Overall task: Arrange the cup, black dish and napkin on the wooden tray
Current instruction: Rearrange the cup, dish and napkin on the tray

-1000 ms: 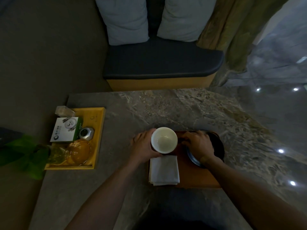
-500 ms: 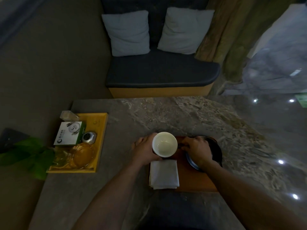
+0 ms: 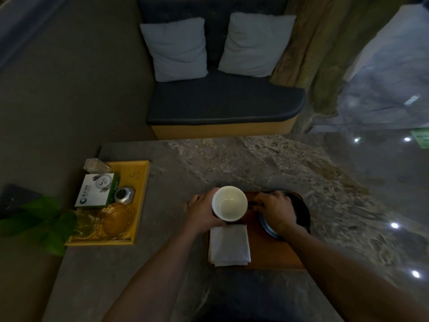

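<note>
A brown wooden tray (image 3: 269, 256) lies on the marble table in front of me. My left hand (image 3: 200, 211) grips a white empty cup (image 3: 229, 203) from its left side, at the tray's far left corner. A folded white napkin (image 3: 229, 245) lies on the tray's left part, just below the cup. My right hand (image 3: 275, 211) rests on the black dish (image 3: 301, 212) at the tray's far right, its fingers curled over the dish's rim; the hand hides much of the dish.
A yellow tray (image 3: 139, 182) at the table's left holds a white-green box (image 3: 97, 190), a small metal tin (image 3: 124, 195) and amber glassware (image 3: 113, 220). Green leaves (image 3: 44, 223) overhang the left edge. A dark bench (image 3: 222, 105) with two pillows stands beyond the table.
My head has tilted up, so everything sits lower in view. Both hands keep their hold on the cup and the dish, with almost no movement over the tray.
</note>
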`<state>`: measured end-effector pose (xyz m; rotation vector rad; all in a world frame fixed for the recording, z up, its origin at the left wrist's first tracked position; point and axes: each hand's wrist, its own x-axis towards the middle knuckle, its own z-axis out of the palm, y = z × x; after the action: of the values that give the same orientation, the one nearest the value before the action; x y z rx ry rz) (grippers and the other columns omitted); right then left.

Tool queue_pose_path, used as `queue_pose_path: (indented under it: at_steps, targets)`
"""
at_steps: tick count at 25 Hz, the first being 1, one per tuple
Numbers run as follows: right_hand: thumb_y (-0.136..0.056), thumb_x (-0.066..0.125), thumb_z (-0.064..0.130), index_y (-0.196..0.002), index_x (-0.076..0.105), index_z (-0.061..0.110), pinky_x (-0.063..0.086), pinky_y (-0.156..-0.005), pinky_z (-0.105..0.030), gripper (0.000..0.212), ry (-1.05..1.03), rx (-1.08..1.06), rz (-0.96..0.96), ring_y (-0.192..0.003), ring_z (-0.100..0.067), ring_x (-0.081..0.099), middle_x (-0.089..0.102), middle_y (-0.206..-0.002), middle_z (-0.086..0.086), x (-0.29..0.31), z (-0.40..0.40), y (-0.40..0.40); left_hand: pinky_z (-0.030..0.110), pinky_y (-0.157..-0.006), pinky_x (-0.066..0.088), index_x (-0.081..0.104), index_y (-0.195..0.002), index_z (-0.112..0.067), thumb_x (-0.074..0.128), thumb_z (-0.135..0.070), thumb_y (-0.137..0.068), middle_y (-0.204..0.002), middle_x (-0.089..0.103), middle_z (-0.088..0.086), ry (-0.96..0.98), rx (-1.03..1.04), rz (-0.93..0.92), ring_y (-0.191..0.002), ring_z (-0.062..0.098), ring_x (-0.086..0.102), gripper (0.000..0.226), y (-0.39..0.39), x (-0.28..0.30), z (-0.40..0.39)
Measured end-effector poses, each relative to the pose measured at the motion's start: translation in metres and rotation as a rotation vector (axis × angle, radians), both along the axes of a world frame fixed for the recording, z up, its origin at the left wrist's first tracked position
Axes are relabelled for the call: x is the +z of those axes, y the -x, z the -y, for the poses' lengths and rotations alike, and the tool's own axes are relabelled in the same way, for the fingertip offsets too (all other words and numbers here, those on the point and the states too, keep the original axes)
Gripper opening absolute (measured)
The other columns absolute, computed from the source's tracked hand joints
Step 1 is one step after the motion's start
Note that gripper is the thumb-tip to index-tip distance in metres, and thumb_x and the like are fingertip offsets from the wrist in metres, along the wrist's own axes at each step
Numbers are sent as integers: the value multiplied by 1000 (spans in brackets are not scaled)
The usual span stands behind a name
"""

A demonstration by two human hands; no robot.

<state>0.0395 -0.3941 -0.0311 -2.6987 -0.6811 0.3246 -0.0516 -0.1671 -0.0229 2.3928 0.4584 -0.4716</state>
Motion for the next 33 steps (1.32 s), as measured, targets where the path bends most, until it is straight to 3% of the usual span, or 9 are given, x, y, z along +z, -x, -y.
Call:
queue_pose_path:
  at_steps: [6,9,12,14,17,22,27,33]
  targets:
    - [-90,59,34,-105,62,33,42,-80,-40,15,16,12,-18,-102,-23,55,68,-105,2,1,1,-1,61,-114,21,21,-147,-42,85,-46,-59,-153,38,-8,44,38,19,-144,29,26,108,1,-2,4]
    - [-86,64,40,-118,60,35,47,-84,-40,32,-5,23,-70,-106,-20,58,67,-116,3,3,3,3,60,-114,25,19,-152,-34,87,-40,-61,-156,35,-2,107,112,22,-145,29,27,114,5,-2,8]
    - [-84,62,52,-137,45,32,38,-102,-50,59,119,-27,-125,-131,-24,42,53,-140,1,3,18,14,57,-114,30,24,-151,-26,88,-33,-63,-155,37,4,216,260,18,-144,28,31,110,20,-5,21]
    - [-85,56,58,-142,37,33,31,-107,-51,65,177,-35,-128,-140,-24,31,44,-148,1,1,36,27,55,-115,29,25,-152,-22,83,-39,-70,-158,31,8,177,341,-63,-145,31,28,102,34,-8,36]
    - [-87,45,66,-147,26,37,21,-113,-53,69,240,-46,-144,-146,-25,16,30,-157,1,-4,70,46,52,-116,28,26,-151,-21,69,-54,-80,-158,28,10,48,391,-116,-144,32,27,89,59,-13,63]
    - [-86,37,71,-148,21,38,19,-114,-52,72,297,-29,-147,-147,-26,11,22,-160,2,-6,105,52,49,-112,36,35,-144,-28,65,-53,-84,-152,34,3,8,504,41,-138,26,34,72,89,-15,112]
    - [-87,39,68,-147,28,35,21,-113,-52,69,289,30,-136,-146,-25,16,25,-158,2,-2,139,38,38,-110,39,48,-136,-28,62,-50,-86,-142,50,-3,-64,260,124,-131,15,44,56,78,-13,142]
    - [-78,55,69,-147,27,32,23,-111,-53,83,310,76,-184,-144,-25,19,29,-156,3,4,168,4,41,-119,24,43,-139,-33,66,-56,-77,-147,41,-7,-153,-63,16,-139,16,35,70,36,-7,156]
